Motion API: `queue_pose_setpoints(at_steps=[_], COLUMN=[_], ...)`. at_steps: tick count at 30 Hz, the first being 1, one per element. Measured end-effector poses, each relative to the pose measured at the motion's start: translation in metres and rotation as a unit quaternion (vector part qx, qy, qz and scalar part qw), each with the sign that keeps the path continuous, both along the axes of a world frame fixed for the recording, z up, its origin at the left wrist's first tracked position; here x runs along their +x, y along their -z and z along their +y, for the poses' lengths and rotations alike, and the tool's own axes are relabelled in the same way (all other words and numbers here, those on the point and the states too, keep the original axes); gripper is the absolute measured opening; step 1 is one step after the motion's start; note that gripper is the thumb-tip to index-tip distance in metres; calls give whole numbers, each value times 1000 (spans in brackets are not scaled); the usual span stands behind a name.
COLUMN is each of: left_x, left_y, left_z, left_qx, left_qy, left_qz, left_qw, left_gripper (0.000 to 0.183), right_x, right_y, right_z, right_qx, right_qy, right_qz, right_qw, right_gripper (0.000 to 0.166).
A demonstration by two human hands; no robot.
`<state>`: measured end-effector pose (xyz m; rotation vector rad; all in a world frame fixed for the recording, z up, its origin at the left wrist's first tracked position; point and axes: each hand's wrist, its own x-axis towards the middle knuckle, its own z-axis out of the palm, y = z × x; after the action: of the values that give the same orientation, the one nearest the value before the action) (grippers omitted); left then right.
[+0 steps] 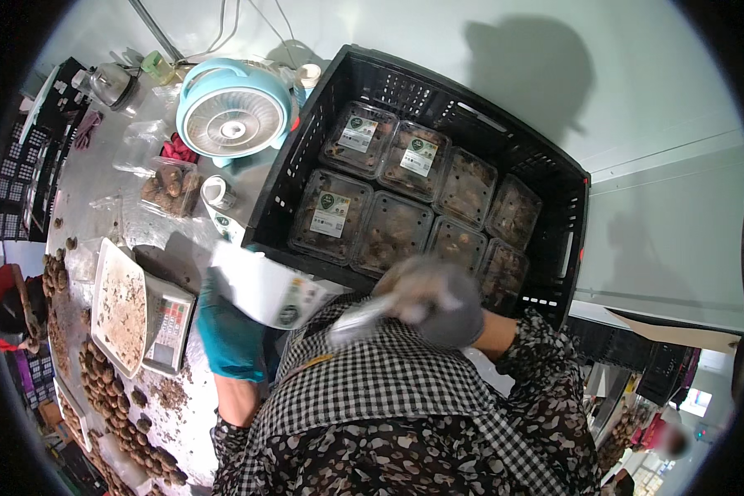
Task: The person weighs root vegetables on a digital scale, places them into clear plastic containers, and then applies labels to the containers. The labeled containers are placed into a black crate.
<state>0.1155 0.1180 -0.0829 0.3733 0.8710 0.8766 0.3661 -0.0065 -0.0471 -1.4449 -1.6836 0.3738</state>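
Observation:
My left hand [230, 332], in a teal glove, grips a white label strip [257, 291] with printed labels on it, beside the crate's near corner. My right hand [437, 301], in a grey glove, is blurred over the crate's near edge. Its fingers hold a blurred whitish piece [359, 321] in front of the checked apron [384, 378]. In front of me the black plastic crate [297, 146] holds several clear clamshell boxes [392, 229] of brown produce. Three of those boxes bear labels, such as the front left box [332, 214].
Left of the crate stand a light-blue fan heater [232, 127], a label roll [218, 192] and an open clear box of brown produce [172, 189]. A scale [167, 322] with a soiled tray [121, 307] sits near loose brown produce [108, 387]. Other people appear at both sides.

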Motion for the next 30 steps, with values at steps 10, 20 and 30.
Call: queue_pose_setpoints(at_steps=[10, 20, 30], left_x=[-23, -22, 5], left_y=[9, 11, -8], left_z=[1, -1, -8], left_qx=[224, 166, 24], left_qy=[50, 25, 5], left_qz=[329, 239, 110], left_qw=[916, 956, 994], left_gripper=[40, 51, 44], right_x=[92, 82, 72], right_y=[104, 131, 115], right_z=[10, 22, 22], right_qx=[-454, -475, -384], right_qy=[112, 148, 110], right_qz=[20, -35, -248], right_qw=[884, 867, 883], right_gripper=[55, 54, 52])
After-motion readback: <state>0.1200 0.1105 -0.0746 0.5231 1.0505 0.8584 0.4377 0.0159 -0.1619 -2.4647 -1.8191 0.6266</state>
